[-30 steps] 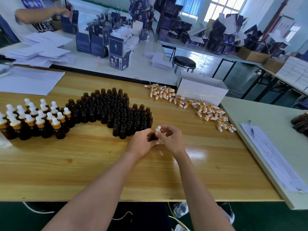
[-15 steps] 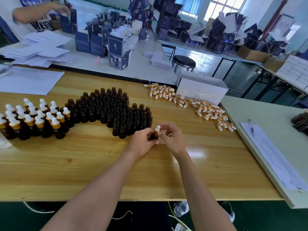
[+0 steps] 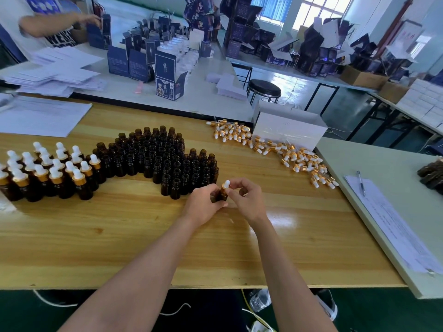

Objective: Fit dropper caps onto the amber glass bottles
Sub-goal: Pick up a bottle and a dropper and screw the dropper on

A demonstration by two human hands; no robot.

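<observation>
The wooden surface (image 3: 119, 236) has a broad bare stretch between its near edge and the hands. More bare wood runs out at three o'clock to the seam where a paler surface (image 3: 383, 161) butts against it.

The left hand (image 3: 203, 207) holds a brown bottle (image 3: 221, 197) upright, its grip curled close round the body. Whether the bottle rests on the wood or hangs just above it, I cannot tell. The right hand (image 3: 249, 202) pinches the dropper cap (image 3: 225, 185) sitting on the bottle's neck, its grip narrow round the gold collar, with the white bulb poking up.

Just beside the left hand, at eleven o'clock, stands the block of open bottles (image 3: 163, 161). The capped bottles (image 3: 48, 173) stand at nine o'clock, the leftmost running out of sight. Loose caps (image 3: 287, 156) trail from twelve to two o'clock, along a white box (image 3: 290, 128).

The held bottle's lower half hides behind the left fingers, and I cannot make out whether the cap is screwed fully down.
</observation>
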